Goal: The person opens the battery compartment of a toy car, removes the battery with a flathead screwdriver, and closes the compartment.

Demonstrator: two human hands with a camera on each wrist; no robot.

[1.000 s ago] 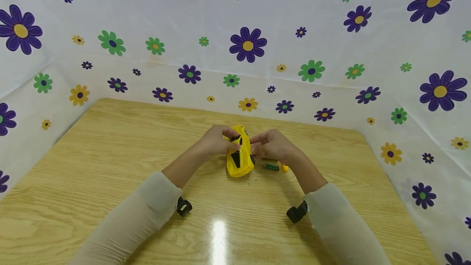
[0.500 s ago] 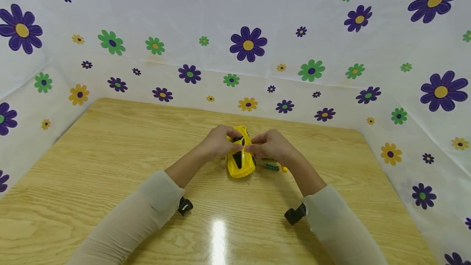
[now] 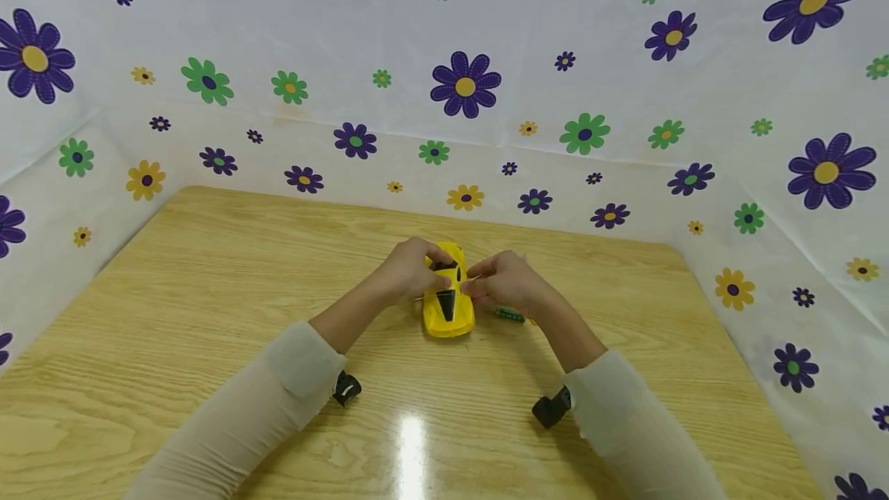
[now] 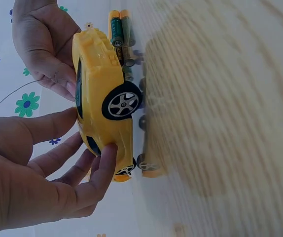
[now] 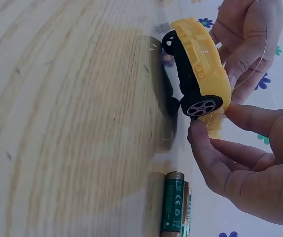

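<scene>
A yellow toy car [image 3: 447, 322] with black windows is held between both hands near the middle of the table. My left hand [image 3: 410, 268] grips its left side, thumb on the roof and fingers along the flank, as the left wrist view [image 4: 57, 173] shows. On the other side, my right hand [image 3: 510, 284] pinches the car's edge by a wheel [image 5: 202, 107], thumb on the body and fingertips by the wheel. A thin wire [image 5: 265, 44] curves past the car's roof. The car's underside is mostly hidden.
Green batteries [image 3: 510, 315] lie on the wooden table [image 3: 278, 407] just right of the car. A small yellow-orange thing [image 3: 533, 322] sits beside them, partly behind the right hand. A white flowered cloth [image 3: 312, 145] rises behind and at both sides.
The toy car has turned from a tilt to a more level, straight position, hiding its right wheels in the head view. My right hand has shifted slightly down with it.
</scene>
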